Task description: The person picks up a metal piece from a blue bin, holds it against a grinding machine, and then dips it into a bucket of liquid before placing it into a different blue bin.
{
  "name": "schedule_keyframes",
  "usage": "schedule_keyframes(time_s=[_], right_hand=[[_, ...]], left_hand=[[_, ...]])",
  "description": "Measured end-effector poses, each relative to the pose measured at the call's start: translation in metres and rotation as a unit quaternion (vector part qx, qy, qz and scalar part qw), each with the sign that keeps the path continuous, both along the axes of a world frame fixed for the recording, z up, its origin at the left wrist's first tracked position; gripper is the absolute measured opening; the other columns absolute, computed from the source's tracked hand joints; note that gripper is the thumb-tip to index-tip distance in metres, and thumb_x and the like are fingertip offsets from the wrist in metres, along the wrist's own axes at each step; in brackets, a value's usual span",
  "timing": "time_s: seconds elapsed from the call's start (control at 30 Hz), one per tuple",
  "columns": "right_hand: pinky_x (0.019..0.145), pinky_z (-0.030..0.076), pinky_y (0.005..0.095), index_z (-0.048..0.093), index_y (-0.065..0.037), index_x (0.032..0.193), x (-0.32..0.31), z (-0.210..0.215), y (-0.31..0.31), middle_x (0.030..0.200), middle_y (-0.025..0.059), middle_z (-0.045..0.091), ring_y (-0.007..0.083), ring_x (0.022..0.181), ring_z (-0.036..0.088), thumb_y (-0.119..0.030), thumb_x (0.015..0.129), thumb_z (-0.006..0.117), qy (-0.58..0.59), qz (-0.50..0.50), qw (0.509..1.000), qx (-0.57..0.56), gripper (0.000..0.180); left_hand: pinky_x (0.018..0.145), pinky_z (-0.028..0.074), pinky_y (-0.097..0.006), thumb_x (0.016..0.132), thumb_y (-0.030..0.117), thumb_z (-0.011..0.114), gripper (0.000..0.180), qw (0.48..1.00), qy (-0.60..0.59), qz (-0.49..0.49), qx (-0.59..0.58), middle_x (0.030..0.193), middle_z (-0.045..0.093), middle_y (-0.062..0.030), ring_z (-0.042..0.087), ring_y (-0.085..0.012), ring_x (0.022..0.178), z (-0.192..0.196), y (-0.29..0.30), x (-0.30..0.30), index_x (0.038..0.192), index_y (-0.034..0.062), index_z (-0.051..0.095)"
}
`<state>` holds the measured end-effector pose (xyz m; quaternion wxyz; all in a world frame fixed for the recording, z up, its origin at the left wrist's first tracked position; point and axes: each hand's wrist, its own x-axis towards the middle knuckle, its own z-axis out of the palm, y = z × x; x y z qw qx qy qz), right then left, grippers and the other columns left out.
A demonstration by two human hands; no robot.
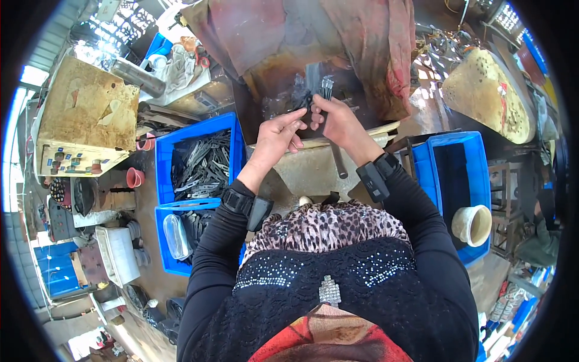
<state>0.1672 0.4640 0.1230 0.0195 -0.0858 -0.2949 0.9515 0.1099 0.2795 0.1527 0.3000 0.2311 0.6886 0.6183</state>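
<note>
- Currently, right hand [342, 125]: my thumb and fingers are closed round a small bundle of thin dark strips [327, 87], bright-tipped, pointing to twelve.
- Left hand [274, 139]: just beside the right at nine, index reaching toward the bundle, other fingers half curled. Cannot tell whether the tips pinch anything.
- Past my fingertips, a grey blur, too indistinct to name.
- Dark rod [338, 158]: slants out below my right palm toward five, its round end over a pale ledge [307, 172]. Cannot tell if I grip it.
- Black devices strapped on both wrists.
- Twelve, beyond the strips: stained reddish cloth [283, 27], draped over the work space.
- Between eight and nine: blue crate [163, 172] heaped with dark, thin pieces.
- Between seven and eight: second blue crate [166, 244], touching the first; more dark pieces, a clear plastic container [177, 236] on top.
- Four: blue bin [428, 175], dark inside, a cream bucket [472, 225] tipped at its near end.
- Nine, farther out: rusty box [90, 105] with knobs.
- Near three: pale, perforated panel [485, 96], stained.
</note>
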Motion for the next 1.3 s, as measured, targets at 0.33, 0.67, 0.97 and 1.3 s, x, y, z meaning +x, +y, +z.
schedule_keyframes(time_s=[0.33,0.67,0.97,1.3], right_hand=[[0.051,0.034,0.0237,0.060,-0.009,0.089,0.006,-0.003,0.011,0.067,-0.0052,0.048,0.0062,0.055,0.042,-0.019,0.093,0.066,-0.052,-0.086,0.979,0.180,0.012],[0.048,0.030,0.0228,0.060,-0.009,0.091,0.022,0.012,0.047,0.066,-0.0063,0.046,0.0041,0.053,0.039,-0.019,0.092,0.067,-0.119,-0.086,0.964,0.223,0.012],[0.046,0.027,0.0231,0.061,-0.008,0.094,0.076,-0.013,0.062,0.065,-0.0066,0.043,0.0043,0.050,0.037,-0.019,0.092,0.066,-0.207,-0.087,0.943,0.244,0.012],[0.045,0.028,0.0239,0.061,-0.007,0.093,0.089,-0.011,0.065,0.063,-0.0060,0.044,0.0052,0.049,0.038,-0.019,0.091,0.066,-0.213,-0.125,0.934,0.257,0.013]], left_hand=[[0.061,0.055,-0.022,0.095,0.006,0.059,0.032,0.998,0.004,0.053,-0.017,0.092,0.070,-0.0055,0.066,-0.0087,0.070,-0.010,0.017,-0.006,0.127,0.0071,0.063],[0.077,0.054,-0.039,0.084,0.009,0.066,0.024,0.913,0.365,0.011,-0.181,0.095,0.071,-0.0168,0.070,-0.0313,0.086,-0.057,0.042,-0.075,0.108,0.0086,0.071],[0.084,0.051,-0.046,0.080,0.002,0.056,0.034,0.852,0.453,-0.085,-0.250,0.099,0.068,-0.0198,0.065,-0.0375,0.096,-0.113,0.061,-0.105,0.108,0.0150,0.071],[0.085,0.051,-0.045,0.079,0.000,0.056,0.036,0.833,0.458,-0.147,-0.275,0.101,0.067,-0.0197,0.063,-0.0382,0.099,-0.101,0.066,-0.108,0.109,0.0126,0.069]])
